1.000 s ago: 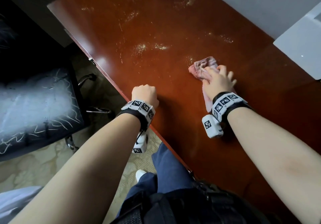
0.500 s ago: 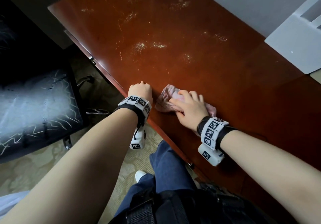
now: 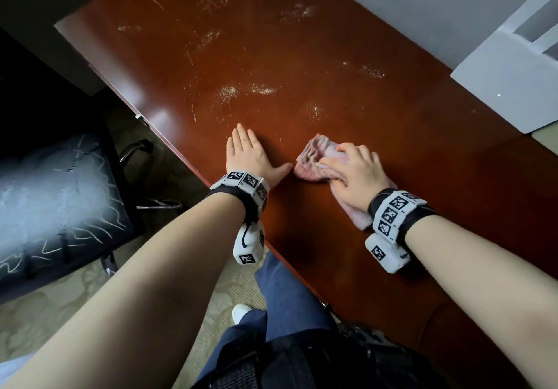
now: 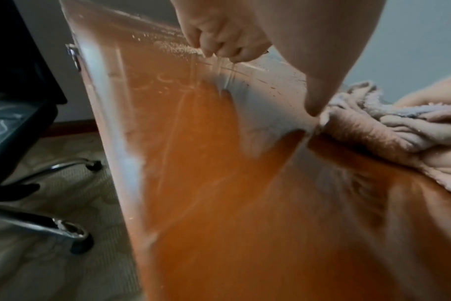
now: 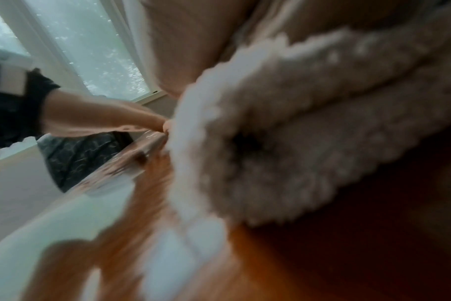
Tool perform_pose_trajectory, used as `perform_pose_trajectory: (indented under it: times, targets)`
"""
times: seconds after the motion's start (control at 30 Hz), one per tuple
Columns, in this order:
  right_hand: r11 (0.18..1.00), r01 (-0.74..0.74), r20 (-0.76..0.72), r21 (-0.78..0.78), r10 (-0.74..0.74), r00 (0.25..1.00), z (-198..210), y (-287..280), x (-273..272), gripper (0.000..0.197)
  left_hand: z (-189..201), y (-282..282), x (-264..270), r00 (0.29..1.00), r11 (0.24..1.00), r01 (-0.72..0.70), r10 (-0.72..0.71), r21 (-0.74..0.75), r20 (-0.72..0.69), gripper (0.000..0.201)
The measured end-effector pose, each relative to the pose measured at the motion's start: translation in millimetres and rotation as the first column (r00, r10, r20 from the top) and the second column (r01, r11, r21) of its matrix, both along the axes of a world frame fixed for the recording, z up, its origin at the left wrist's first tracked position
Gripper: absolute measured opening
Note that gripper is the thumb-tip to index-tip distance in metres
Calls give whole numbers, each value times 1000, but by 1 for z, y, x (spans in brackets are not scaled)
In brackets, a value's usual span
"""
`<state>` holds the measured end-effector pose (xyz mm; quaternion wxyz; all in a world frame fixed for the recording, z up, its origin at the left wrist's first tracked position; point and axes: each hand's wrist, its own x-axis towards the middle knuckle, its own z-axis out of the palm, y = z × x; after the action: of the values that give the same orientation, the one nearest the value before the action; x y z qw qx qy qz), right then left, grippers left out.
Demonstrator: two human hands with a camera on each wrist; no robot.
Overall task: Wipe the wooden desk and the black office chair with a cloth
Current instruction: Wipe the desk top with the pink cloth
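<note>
Fingers of your right hand [image 3: 357, 172] curled over the crumpled pink terry cloth [image 3: 311, 162], pressing it onto the glossy reddish-brown wooden desk [image 3: 302, 56]. Your left hand [image 3: 250, 157] lay flat just beside it, fingers straight, thumb spread. The black office chair [image 3: 57, 195] stood left.

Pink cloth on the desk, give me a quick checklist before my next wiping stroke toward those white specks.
1. Right hand holds the pink cloth: ok.
2. Cloth lies on the desk: ok.
3. Left hand lies flat, out of the stroke's path: ok.
4. Path to the white specks free of objects: ok.
5. Far specks already wiped: not ok.
6. Cloth's underside clean: cannot tell.
</note>
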<state>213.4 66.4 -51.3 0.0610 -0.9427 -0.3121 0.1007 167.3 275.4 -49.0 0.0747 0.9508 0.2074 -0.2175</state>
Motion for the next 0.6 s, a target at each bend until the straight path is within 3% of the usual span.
perform_pose_trajectory:
  times: [0.2,0.37,0.5,0.6]
  targets:
    - [947,317,22,-54,-317,948,2,-21,63,43,-3,-1,17,993,996,-81,78,-33,-86,145]
    - [766,643,54,-14,-641,766,-2,-19,100,46,1,-1,27,982,996,-90,85,-22,-166,149]
    - [658,752,28,-41,-752,659,-4,-1,111,50,13,-2,38,967,998,-55,55,5,-248,149]
    - [654,754,12,-53,-755,656,-2,4,114,51,17,-2,43,954,999,-48,47,5,-296,149]
